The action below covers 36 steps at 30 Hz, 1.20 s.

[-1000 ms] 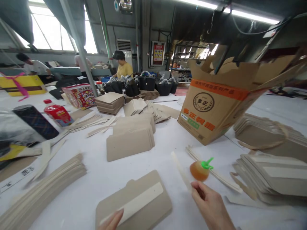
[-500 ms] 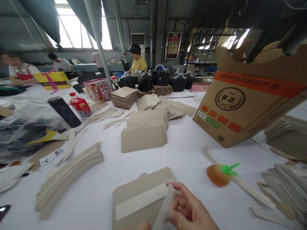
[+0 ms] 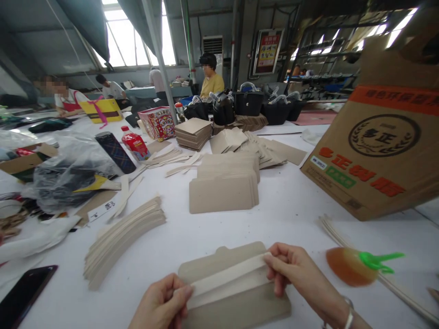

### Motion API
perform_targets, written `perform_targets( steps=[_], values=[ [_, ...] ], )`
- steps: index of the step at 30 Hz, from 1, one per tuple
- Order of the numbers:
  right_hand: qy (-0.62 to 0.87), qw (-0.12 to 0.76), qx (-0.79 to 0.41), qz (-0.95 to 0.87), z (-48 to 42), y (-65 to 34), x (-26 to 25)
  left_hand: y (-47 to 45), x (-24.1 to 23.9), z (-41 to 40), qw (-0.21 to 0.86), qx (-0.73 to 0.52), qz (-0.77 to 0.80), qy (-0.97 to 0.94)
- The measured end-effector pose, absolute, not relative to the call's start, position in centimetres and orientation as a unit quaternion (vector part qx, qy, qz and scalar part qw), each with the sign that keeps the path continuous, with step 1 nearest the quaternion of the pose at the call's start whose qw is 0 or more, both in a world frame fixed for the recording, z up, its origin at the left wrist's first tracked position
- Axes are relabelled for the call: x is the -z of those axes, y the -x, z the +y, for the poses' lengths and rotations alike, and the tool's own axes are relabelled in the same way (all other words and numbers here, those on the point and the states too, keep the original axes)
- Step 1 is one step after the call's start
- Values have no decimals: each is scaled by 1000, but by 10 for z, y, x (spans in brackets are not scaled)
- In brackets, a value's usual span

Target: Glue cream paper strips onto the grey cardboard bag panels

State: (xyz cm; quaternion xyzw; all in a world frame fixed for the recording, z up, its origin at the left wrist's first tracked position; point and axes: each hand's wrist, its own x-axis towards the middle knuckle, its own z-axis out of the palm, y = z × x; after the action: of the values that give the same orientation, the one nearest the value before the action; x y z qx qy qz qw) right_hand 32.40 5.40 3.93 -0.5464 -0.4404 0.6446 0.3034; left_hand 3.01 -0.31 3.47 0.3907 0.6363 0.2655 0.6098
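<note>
At the near edge of the table (image 3: 291, 214), right under you, the card (image 3: 240, 315) lies flat, with the strip (image 3: 228, 276) stretched across it on a slant. Your left hand (image 3: 161, 304) pinches the strip's left end between thumb and fingertips at the card's left edge. Your right hand (image 3: 302, 278) pinches the other end near the card's upper right corner. A paler band shows on the card just below the strip and runs the same way. Whether the strip touches the card along its length cannot be told from here.

The work seems to be laying that strip true, so pull it just taut enough to take out any sag, with no twist between your two pinches. Sight its long edge against the pale band before either end goes down. It is probably best to seat one end first, then smooth toward the other, so that no bubble or skew gets trapped. Nothing but your fingers steadies the card, and a sideways tug could slide it on the smooth cloth, so press down rather than across. Mind your right wrist: the orange dauber (image 3: 346, 267) with the green handle lies just to its right. The box (image 3: 377, 155) leans over that side, farther back.
</note>
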Motion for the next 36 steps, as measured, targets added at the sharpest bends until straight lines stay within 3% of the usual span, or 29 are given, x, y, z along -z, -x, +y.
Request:
perform_targets(
  steps=[18,36],
  values=[
    [627,248,-593,-440,74,-328,-14,-23,-10,11,571,-310,679,-342],
    [645,296,-537,-456,71,-321,-4,-18,-4,7,494,-263,718,-414]
  ],
)
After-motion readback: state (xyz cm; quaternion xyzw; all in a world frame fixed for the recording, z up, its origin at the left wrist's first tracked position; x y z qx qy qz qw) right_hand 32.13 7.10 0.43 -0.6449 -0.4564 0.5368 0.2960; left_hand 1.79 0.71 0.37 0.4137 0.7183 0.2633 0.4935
